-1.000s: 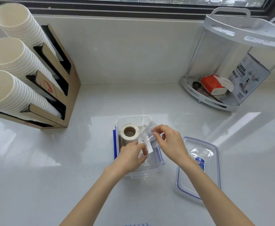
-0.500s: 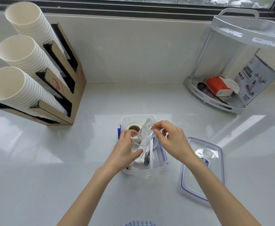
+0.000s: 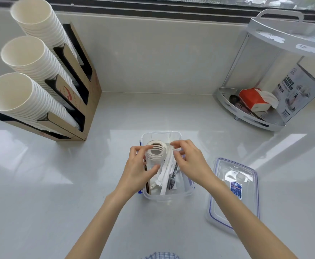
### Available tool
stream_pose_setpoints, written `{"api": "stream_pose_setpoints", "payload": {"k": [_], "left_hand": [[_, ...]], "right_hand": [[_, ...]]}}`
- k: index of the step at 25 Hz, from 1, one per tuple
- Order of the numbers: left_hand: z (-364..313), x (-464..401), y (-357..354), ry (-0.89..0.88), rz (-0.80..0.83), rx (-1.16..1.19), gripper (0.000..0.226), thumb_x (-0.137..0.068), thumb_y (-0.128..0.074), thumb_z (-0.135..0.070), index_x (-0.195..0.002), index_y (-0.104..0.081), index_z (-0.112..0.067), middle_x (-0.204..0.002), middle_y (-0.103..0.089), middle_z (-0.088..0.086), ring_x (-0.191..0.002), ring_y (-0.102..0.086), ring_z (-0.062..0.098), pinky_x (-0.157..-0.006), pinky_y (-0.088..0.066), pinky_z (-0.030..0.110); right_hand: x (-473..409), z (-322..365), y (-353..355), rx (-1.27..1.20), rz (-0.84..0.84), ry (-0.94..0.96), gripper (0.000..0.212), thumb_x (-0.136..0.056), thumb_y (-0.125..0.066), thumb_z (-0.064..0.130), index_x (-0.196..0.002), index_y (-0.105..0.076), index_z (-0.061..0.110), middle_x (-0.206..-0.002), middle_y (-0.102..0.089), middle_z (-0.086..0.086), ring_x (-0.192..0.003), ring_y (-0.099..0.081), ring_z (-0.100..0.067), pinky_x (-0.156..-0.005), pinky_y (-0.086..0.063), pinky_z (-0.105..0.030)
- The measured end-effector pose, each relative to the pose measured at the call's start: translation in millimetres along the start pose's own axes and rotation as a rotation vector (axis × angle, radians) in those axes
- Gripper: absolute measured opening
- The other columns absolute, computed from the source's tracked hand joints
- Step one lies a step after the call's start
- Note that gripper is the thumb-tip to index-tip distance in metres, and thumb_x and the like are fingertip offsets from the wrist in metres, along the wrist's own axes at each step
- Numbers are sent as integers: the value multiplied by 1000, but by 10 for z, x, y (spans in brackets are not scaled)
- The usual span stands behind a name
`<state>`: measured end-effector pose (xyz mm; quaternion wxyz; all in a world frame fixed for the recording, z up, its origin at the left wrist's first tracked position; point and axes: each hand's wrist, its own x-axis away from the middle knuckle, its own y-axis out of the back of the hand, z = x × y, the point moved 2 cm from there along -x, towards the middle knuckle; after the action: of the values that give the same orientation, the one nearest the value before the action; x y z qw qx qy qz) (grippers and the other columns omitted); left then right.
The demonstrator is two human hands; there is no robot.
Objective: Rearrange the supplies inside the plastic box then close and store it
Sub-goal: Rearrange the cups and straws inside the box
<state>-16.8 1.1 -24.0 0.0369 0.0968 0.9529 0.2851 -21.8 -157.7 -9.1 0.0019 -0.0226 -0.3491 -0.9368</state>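
A clear plastic box [image 3: 168, 197] with blue clips stands open on the counter in front of me. Inside it are a roll of tape [image 3: 159, 143] at the far end, white wrapped straws [image 3: 167, 174] and a dark wrapped utensil [image 3: 172, 177]. My left hand [image 3: 138, 170] grips a stack of clear plastic cups [image 3: 155, 156], held upright over the box's left side. My right hand [image 3: 189, 161] hovers over the box's right side with fingers spread, holding nothing. The box's lid [image 3: 234, 191], clear with a blue seal and a blue label, lies flat to the right.
A cardboard holder [image 3: 78, 101] with three stacks of white paper cups stands at the back left. A white corner rack [image 3: 246, 116] at the back right holds a red tissue box [image 3: 253, 99] and a printed carton. A window runs along the back wall.
My left hand has taken the clear cups and turned them upright. My right hand has let go and opened beside them. The camera view has shifted slightly.
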Motion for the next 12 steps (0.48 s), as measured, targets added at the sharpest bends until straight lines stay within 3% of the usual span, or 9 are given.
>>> {"api": "stream_pose_setpoints", "payload": {"k": [2, 4, 5, 6, 7, 8, 10, 12], "left_hand": [[12, -16, 25, 23, -22, 5, 49, -79, -66, -17, -124, -47, -19, -112, -34, -5, -91, -48, 11, -83, -36, 14], [13, -36, 50, 31, -37, 7, 50, -79, -66, -17, -124, -47, -19, -113, -33, -6, -93, -48, 12, -84, -37, 16], [12, -44, 60, 28, -41, 10, 50, -79, -66, -17, -125, -47, -18, -113, -33, -5, -94, -48, 12, -85, -38, 17], [7, -48, 69, 27, -45, 16, 50, -79, -66, -17, -125, -46, -18, -113, -34, -5, -94, -48, 12, -85, -38, 17], [2, -45, 75, 29, -45, 25, 51, -79, -66, -17, -125, -46, -18, -114, -34, -5, -95, -48, 12, -86, -39, 18], [-4, -43, 77, 30, -46, 36, 51, -79, -66, -17, -125, -46, -18, -114, -34, -5, -96, -48, 12, -86, -41, 20], [-5, -35, 79, 31, -43, 46, 51, -79, -66, -18, -126, -46, -19, -114, -34, -5, -96, -48, 13, -86, -41, 20], [1, -31, 77, 34, -31, 38, 51, -79, -66, -19, -126, -45, -19, -114, -33, -6, -96, -48, 13, -85, -39, 18]], "right_hand": [[-25, -81, -68, 177, 99, -158, 27, -94, -39, 18, -112, -56, 5, -109, -59, -12, -102, -57, -26, -87, -44, -32], [-23, -105, -221, 330, 317, -286, 28, -95, -36, 22, -84, -51, 1, -102, -60, -19, -108, -56, -37, -75, -40, -33], [-42, -113, -317, 382, 405, -343, 35, -96, -35, 26, -80, -47, -2, -112, -56, -22, -111, -55, -37, -75, -37, -31], [-83, -133, -421, 437, 455, -395, 44, -96, -34, 31, -90, -50, -10, -127, -47, -26, -116, -51, -38, -77, -37, -31], [-132, -152, -519, 476, 462, -449, 56, -97, -33, 35, -112, -45, -18, -139, -37, -30, -123, -46, -39, -83, -39, -34], [-179, -160, -594, 497, 437, -514, 67, -96, -35, 37, -132, -26, -20, -146, -27, -32, -129, -40, -39, -93, -40, -36], [-249, -165, -720, 534, 349, -619, 82, -94, -43, 32, -138, 4, -19, -149, -17, -33, -135, -32, -39, -105, -37, -39], [-298, -169, -825, 586, 254, -647, 85, -91, -48, 25, -137, 9, -19, -146, -20, -33, -130, -36, -38, -100, -42, -37]]}}
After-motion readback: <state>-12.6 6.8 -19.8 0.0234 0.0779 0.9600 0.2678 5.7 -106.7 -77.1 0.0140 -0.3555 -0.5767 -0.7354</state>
